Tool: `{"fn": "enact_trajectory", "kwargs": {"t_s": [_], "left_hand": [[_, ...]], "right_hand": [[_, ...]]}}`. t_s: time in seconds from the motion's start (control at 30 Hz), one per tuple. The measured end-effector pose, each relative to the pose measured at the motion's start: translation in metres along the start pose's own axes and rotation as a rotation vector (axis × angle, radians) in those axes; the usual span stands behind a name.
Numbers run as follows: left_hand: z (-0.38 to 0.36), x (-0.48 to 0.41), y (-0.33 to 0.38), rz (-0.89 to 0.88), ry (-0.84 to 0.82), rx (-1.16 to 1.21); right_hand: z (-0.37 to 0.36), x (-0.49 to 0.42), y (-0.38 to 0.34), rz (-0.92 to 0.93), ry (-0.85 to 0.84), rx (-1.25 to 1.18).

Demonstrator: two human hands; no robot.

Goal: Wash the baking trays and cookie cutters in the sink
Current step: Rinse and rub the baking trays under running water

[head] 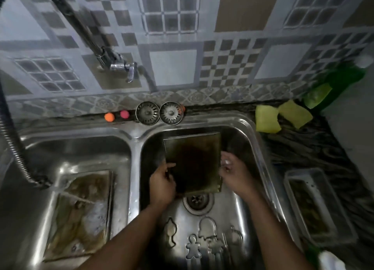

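The cookie cutters (202,241) lie flat on the floor of the right bowl of the sink (261,148), by its near edge. They are likely parked there to wait their turn. The drain (196,201) is just past them, so dirty water can run out.

Over the drain, the left hand (162,182) grips the left edge of a dark baking tray (194,160), with the thumb on top. The right hand (232,174) curls at the tray's right edge with something white on the fingers, maybe soap. It is blurred, so it is hard to tell if it grips or only touches. The tray leans up toward the far wall of the bowl, likely so drips fall into the sink.

In the left bowl lies a second tray (81,215), brown with dirt. The spray hose (38,180) hangs over its near left corner, perhaps to soak it. A long tin (311,207) sits on the counter by the sink's right edge, dirty inside.

At the far right corner of the counter lie two yellow sponges (267,118), close enough to reach. Two strainers (147,112) stand on the sink's far edge.
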State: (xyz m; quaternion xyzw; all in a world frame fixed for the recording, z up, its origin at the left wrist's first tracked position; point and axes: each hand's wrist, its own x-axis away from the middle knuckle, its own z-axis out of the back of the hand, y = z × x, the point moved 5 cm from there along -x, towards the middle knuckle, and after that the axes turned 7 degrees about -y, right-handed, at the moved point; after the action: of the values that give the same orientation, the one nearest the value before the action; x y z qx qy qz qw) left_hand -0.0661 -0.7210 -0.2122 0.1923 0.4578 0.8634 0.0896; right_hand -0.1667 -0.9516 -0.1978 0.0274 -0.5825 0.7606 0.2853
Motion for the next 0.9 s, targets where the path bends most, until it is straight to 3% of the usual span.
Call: {"fn": "enact_trajectory", "kwargs": {"t_s": [0.4,0.6,0.7,0.9], "left_hand": [[-0.01,0.02,-0.032,0.36,-0.224,-0.262],[-0.027,0.008,-0.074,0.376,-0.337,-0.265],[-0.042,-0.006,-0.111,0.386,-0.346,-0.231],[-0.031,0.008,-0.067,0.356,-0.348,-0.128]], "right_hand": [[-0.047,0.006,0.062,-0.179,-0.155,0.122],[-0.074,-0.014,0.101,-0.164,-0.25,0.085],[-0.075,-0.001,0.072,-0.177,-0.19,0.069],[-0.064,0.013,0.054,-0.13,-0.125,0.139]]}}
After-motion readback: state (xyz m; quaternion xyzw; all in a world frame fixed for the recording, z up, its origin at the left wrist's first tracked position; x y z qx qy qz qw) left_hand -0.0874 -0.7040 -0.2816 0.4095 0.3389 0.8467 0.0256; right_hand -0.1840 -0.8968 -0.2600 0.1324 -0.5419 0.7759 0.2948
